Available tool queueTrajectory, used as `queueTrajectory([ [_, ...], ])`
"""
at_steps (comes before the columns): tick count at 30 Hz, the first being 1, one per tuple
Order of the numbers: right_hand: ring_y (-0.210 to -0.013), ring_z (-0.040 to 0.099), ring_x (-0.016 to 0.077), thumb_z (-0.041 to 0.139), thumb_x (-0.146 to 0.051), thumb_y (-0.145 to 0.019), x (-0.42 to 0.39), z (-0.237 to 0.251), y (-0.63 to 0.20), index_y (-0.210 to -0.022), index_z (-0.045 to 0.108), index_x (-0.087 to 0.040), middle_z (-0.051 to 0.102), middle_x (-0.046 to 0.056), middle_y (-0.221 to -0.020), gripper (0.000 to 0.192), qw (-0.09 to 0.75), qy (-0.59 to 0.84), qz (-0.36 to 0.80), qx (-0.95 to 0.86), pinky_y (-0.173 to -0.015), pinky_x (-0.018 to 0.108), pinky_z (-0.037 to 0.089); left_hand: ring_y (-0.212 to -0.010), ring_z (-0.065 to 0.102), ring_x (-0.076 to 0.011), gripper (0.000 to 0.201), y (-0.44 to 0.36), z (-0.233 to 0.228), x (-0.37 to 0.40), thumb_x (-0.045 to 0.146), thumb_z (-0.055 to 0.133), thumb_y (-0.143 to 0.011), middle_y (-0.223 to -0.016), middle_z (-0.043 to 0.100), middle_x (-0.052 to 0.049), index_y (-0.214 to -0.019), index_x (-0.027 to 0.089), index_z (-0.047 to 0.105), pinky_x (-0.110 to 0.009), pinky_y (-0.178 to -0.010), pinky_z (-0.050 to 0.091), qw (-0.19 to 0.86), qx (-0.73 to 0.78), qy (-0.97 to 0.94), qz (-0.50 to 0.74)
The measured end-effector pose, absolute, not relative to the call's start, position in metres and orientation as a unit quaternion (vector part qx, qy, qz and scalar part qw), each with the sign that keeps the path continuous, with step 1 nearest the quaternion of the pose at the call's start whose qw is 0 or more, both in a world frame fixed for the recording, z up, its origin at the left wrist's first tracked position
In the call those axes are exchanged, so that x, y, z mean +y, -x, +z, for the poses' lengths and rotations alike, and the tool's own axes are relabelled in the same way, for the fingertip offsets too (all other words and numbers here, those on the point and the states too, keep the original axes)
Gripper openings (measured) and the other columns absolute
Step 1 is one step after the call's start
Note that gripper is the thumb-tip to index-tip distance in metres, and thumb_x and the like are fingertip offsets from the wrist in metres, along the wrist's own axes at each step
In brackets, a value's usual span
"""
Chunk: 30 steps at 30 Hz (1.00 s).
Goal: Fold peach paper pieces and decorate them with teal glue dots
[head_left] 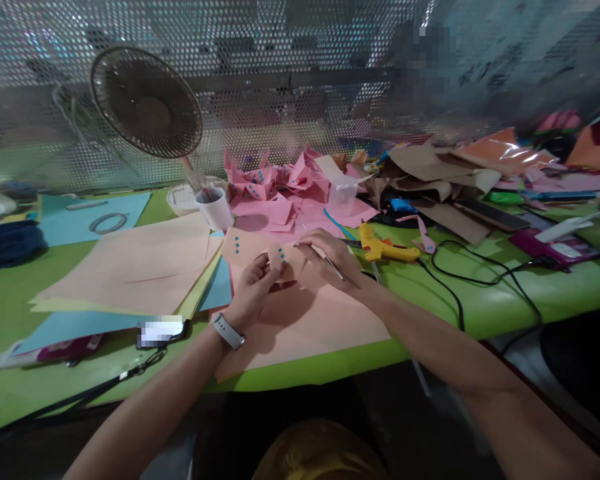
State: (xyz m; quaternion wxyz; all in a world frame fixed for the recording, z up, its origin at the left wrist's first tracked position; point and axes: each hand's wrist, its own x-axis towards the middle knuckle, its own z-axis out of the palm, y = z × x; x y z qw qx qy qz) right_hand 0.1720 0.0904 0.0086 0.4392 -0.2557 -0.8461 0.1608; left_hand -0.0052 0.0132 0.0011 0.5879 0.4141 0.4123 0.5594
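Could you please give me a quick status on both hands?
Left hand pinching peach paper piece. Right hand holding thin tool beside it. Glue gun nearby.

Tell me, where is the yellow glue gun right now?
The yellow plastic glue gun lies on the green table, just right of the person's right hand, beside a black cable.

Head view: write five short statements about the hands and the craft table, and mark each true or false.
1. The left hand holds a small peach paper piece bearing blue dots. True.
2. The right hand holds the yellow glue gun. False: it holds a thin metal tool; the glue gun lies on the green table.
3. A watch is on the left wrist. True.
4. The fan stands right of the glue gun. False: it stands at the far left.
5. The paper heap behind the hands is pink. True.
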Motion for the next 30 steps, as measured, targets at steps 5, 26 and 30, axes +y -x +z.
queueTrajectory([
  [5,-0.09,0.062,0.0234,0.067,-0.056,-0.085,0.094,0.005,-0.173,-0.099,0.06,-0.018,0.068,0.01,-0.096,0.041,0.406,0.225,0.15,-0.873,-0.08,0.037,0.047,-0.081,0.066,-0.0139,0.036,0.004,0.002,0.012,0.037,0.081,-0.075,-0.089,0.069,-0.001,-0.102,0.019,0.065,-0.03,-0.078,0.059,0.594,0.416,-0.402,0.559],
  [26,-0.082,0.061,0.0202,0.068,-0.056,-0.084,0.094,0.015,-0.178,-0.091,0.065,-0.017,0.068,0.008,-0.087,0.039,0.358,0.231,0.176,-0.887,-0.075,0.033,0.046,-0.086,0.065,-0.0158,0.037,0.006,0.001,0.012,0.039,0.079,-0.077,-0.093,0.068,-0.003,-0.104,0.018,0.065,-0.034,-0.08,0.06,0.594,0.421,-0.42,0.541],
  [30,-0.076,0.06,0.0178,0.058,-0.048,-0.094,0.095,0.014,-0.176,-0.083,0.065,-0.018,0.067,0.006,-0.079,0.033,0.369,0.229,0.178,-0.883,-0.073,0.031,0.046,-0.091,0.065,-0.0183,0.04,0.007,0.002,0.011,0.041,0.079,-0.076,-0.1,0.07,-0.005,-0.105,0.018,0.065,-0.034,-0.078,0.061,0.59,0.426,-0.427,0.537],
])
